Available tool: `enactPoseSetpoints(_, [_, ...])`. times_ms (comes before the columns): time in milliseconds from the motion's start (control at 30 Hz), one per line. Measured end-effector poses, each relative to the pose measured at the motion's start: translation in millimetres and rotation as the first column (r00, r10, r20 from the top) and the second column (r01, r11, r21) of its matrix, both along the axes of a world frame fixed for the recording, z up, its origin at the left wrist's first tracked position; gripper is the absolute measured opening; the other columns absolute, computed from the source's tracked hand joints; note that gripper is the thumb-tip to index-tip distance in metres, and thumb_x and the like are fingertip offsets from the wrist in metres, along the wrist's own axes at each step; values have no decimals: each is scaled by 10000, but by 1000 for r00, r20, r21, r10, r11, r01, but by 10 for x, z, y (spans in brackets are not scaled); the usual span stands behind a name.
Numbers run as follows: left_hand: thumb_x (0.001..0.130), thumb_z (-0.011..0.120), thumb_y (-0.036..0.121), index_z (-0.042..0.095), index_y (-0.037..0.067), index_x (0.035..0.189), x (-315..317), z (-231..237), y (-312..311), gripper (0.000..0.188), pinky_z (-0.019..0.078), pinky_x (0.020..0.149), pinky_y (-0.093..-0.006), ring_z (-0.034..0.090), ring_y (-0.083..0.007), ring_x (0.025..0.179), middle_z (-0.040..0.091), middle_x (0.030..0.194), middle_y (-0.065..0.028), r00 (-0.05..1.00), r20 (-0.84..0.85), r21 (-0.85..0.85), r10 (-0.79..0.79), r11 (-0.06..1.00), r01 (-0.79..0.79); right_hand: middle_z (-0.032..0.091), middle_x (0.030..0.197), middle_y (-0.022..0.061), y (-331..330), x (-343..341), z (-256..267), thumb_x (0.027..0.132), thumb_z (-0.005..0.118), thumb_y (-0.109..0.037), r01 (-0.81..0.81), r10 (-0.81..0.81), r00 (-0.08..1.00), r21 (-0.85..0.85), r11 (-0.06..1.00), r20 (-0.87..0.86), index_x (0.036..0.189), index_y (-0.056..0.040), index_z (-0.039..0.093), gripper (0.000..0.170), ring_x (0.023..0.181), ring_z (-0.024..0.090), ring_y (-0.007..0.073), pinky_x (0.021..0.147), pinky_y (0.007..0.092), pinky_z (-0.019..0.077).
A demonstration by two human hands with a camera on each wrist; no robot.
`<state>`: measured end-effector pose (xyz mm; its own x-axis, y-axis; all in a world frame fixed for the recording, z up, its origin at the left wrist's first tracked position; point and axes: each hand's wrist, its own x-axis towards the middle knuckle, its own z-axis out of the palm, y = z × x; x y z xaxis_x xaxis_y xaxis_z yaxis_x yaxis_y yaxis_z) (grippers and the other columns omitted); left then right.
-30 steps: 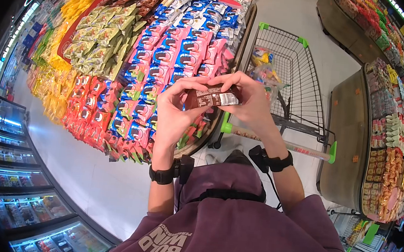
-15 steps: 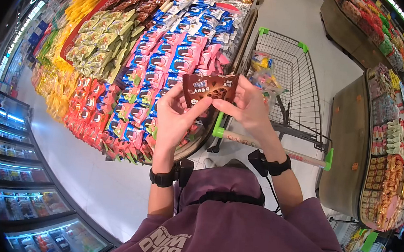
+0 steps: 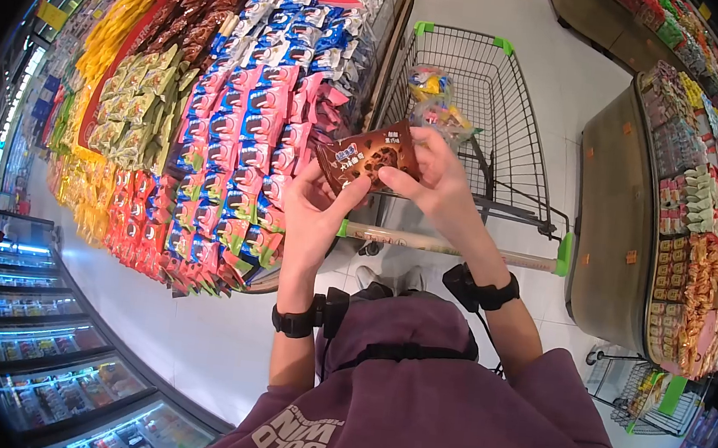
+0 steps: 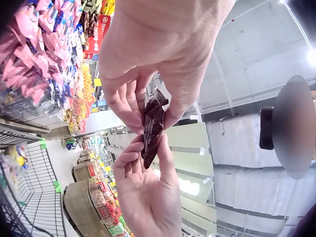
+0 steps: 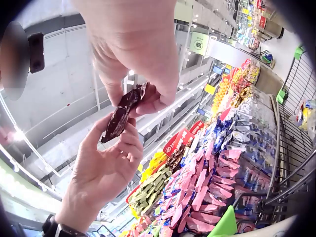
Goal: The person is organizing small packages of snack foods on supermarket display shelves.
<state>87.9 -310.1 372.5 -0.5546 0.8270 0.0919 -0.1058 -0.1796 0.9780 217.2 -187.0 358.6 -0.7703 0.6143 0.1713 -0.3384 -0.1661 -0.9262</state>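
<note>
A small brown packet with a cookie picture is held up between both hands in the head view, its printed front toward the head camera. The left hand pinches its left end, thumb on the front. At the other end the right hand grips it, thumb across the lower front. Seen from the left wrist, the packet appears narrow, between the left hand above and the right hand below. The right wrist view shows the packet's dark side and crimped end.
A display heaped with colourful packets stands at the left. Beyond the hands is a shopping cart with bagged goods inside, its handle near the person. Another stand is at right; lit freezers line the lower left.
The packet has turned from its barcode side to its printed front and then tilted, its right end higher. The display and cart have shifted left in the head view.
</note>
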Motion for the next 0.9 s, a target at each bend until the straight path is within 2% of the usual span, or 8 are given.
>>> enactPoseSetpoints(167, [880,695,9,595,-34,1189,165,-68,-29,328,520,692,-227,630,-72,808,695,994,-54,999,17,0,32,1000,-32,679,1096,115,36,136,-8,924,684,-122,-2,10,998,-112,994,69,1247,-11,435,422,983,635,126,863,278,513])
enactPoseSetpoints(333, [886,699,27,605,-29,1162,274,-258,-112,297,497,664,-221,619,-76,732,694,930,-51,994,82,4,74,997,-75,675,1094,140,16,176,-129,953,640,-119,-16,21,997,-67,998,80,1261,-10,417,395,959,652,147,816,280,551])
enactPoseSetpoints(367, [949,639,117,618,-29,1136,291,-267,-114,238,482,634,-229,624,-97,696,695,907,-61,994,68,10,88,996,-89,675,1097,141,1,184,-138,955,638,-116,-23,30,996,-92,996,78,1259,-9,417,391,956,653,147,813,285,557])
enactPoseSetpoints(467, [1008,549,210,625,-35,1119,291,-253,-123,279,474,625,-239,634,-125,690,693,887,-78,985,143,53,95,993,-104,674,1101,141,22,221,-102,955,636,-113,-26,32,997,-96,995,66,1252,-7,416,384,949,660,152,802,297,572])
enactPoseSetpoints(500, [1051,420,278,601,-52,1142,293,-266,-108,388,495,645,-284,642,-175,708,688,924,-123,992,44,72,114,991,-117,674,1102,141,34,229,-92,954,637,-113,-24,29,998,-91,996,59,1249,-7,416,383,947,662,154,797,300,577])
enactPoseSetpoints(633, [1018,501,176,599,-60,1146,319,-293,-127,286,504,646,-282,658,-183,714,686,932,-117,988,66,37,143,989,-145,676,1089,136,104,256,-62,950,642,-110,-30,39,995,-99,995,89,1222,-6,421,366,949,670,163,770,304,588])
enactPoseSetpoints(800, [998,531,116,605,-61,1120,373,-209,-126,227,506,625,-268,666,-173,694,689,933,-114,984,47,18,174,984,-175,680,895,102,157,245,-150,986,601,-191,-11,22,993,-94,996,115,1034,-30,489,202,709,661,131,595,254,533])
enactPoseSetpoints(900, [1001,534,125,607,-57,1097,425,-183,-93,219,497,600,-259,666,-164,678,693,937,-110,978,38,10,203,979,-204,625,718,56,202,241,-201,1014,552,-253,-8,21,990,-93,996,140,919,-47,508,232,546,590,108,495,234,463])
